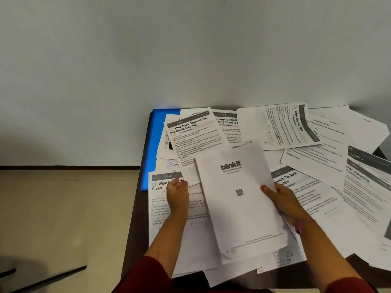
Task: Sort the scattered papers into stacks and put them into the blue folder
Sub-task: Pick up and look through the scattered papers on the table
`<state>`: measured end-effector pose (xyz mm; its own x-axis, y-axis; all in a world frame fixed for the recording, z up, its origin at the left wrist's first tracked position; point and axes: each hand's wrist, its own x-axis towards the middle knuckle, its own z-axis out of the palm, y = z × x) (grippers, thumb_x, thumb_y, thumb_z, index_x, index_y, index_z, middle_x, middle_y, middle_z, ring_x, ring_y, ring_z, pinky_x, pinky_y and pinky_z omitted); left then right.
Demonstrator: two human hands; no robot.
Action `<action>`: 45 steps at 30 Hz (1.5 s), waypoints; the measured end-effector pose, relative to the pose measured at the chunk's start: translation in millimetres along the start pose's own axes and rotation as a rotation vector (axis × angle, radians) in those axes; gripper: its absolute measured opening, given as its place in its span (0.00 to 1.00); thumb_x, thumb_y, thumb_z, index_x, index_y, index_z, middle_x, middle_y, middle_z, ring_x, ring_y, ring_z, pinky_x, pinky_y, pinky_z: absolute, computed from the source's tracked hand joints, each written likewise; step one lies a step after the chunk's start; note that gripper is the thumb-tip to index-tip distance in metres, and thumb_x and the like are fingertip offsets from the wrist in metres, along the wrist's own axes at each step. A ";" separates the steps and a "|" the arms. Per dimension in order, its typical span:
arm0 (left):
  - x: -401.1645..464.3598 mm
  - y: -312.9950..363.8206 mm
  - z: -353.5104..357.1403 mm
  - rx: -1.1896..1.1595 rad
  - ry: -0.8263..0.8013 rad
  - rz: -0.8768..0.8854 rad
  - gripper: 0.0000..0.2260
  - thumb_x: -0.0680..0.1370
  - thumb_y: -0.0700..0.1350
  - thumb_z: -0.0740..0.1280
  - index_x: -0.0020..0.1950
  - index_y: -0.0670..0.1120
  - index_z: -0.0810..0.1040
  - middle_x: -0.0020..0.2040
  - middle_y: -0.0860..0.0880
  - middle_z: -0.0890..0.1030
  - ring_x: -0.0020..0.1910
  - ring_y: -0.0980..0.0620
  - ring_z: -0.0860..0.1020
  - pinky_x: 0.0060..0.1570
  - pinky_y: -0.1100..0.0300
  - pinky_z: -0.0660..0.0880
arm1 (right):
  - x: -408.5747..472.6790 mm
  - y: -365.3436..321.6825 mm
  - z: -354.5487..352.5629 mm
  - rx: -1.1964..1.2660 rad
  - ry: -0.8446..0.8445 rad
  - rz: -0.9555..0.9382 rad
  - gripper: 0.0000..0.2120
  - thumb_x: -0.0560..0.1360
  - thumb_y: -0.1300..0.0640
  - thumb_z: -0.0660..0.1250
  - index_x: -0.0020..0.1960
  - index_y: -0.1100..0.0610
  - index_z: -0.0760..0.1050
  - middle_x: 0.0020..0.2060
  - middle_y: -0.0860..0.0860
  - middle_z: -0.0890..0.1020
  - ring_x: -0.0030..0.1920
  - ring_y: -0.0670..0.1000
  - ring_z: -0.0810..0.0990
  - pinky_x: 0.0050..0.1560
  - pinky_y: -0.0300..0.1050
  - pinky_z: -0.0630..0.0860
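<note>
Printed white sheets [313,157] lie scattered and overlapping across a dark table. The blue folder [153,144] lies flat at the table's back left, mostly covered by papers. My right hand [282,200] grips the right edge of a white "blinkit" sheet [237,204], thumb on top, and holds it tilted above the pile. My left hand [177,194] is curled over the "1206 Wipe… Clean" sheet [160,208]. Its thumb and fingers pinch the lower corner of the "Shoe Rack Organization" sheet [193,140].
The dark table [135,218] stands against a pale wall, its left edge beside a beige floor [63,208]. Papers overhang the near and right edges. A dark bar [48,278] crosses the floor at bottom left. Red sleeves show at the bottom.
</note>
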<state>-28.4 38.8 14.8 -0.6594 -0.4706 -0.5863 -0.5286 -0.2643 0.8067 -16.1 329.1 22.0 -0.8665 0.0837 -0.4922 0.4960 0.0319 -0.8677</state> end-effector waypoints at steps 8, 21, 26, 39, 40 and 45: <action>-13.0 -11.7 -3.5 0.341 0.004 0.121 0.19 0.76 0.38 0.66 0.67 0.44 0.70 0.63 0.44 0.73 0.62 0.45 0.73 0.63 0.47 0.73 | -5.1 8.3 -33.2 0.117 0.126 0.033 0.15 0.78 0.60 0.65 0.63 0.62 0.74 0.50 0.54 0.82 0.46 0.49 0.81 0.37 0.33 0.79; -38.9 -88.4 -35.3 1.355 -0.232 0.443 0.46 0.66 0.77 0.32 0.75 0.51 0.29 0.76 0.48 0.30 0.75 0.45 0.32 0.64 0.45 0.21 | -4.0 17.2 -39.1 0.205 0.172 -0.005 0.52 0.42 0.33 0.81 0.62 0.55 0.76 0.56 0.52 0.82 0.55 0.49 0.82 0.55 0.41 0.78; -46.3 -99.6 -45.6 1.312 -0.187 0.424 0.42 0.74 0.73 0.42 0.79 0.46 0.47 0.79 0.43 0.47 0.76 0.44 0.43 0.70 0.46 0.31 | -8.3 15.5 -38.3 0.245 0.181 -0.013 0.55 0.42 0.35 0.82 0.65 0.57 0.75 0.58 0.51 0.81 0.56 0.48 0.81 0.54 0.39 0.78; -61.5 -95.0 -61.6 1.208 -0.158 0.259 0.49 0.57 0.79 0.25 0.70 0.52 0.21 0.69 0.49 0.19 0.67 0.48 0.18 0.58 0.47 0.15 | -15.1 26.8 -17.5 0.178 0.143 0.056 0.40 0.60 0.41 0.79 0.66 0.59 0.74 0.59 0.55 0.81 0.59 0.54 0.80 0.61 0.50 0.76; -62.6 -93.5 -61.0 1.218 -0.163 0.248 0.50 0.56 0.79 0.24 0.71 0.51 0.22 0.69 0.48 0.19 0.66 0.47 0.18 0.57 0.47 0.15 | -15.6 26.7 -15.2 0.177 0.138 0.062 0.30 0.69 0.48 0.75 0.66 0.60 0.73 0.60 0.56 0.80 0.60 0.55 0.79 0.64 0.53 0.74; -66.7 -84.2 -60.1 1.219 -0.176 0.190 0.48 0.61 0.77 0.33 0.71 0.51 0.23 0.69 0.48 0.19 0.66 0.46 0.18 0.57 0.46 0.17 | -13.5 31.2 -10.3 0.104 0.160 0.083 0.17 0.78 0.60 0.65 0.66 0.60 0.73 0.59 0.55 0.80 0.58 0.54 0.79 0.65 0.52 0.72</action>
<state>92.2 41.8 -9.6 -0.7926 -0.2721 -0.5457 -0.5064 0.7923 0.3405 11.6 339.2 2.3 -0.7985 0.2391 -0.5524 0.5497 -0.0843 -0.8311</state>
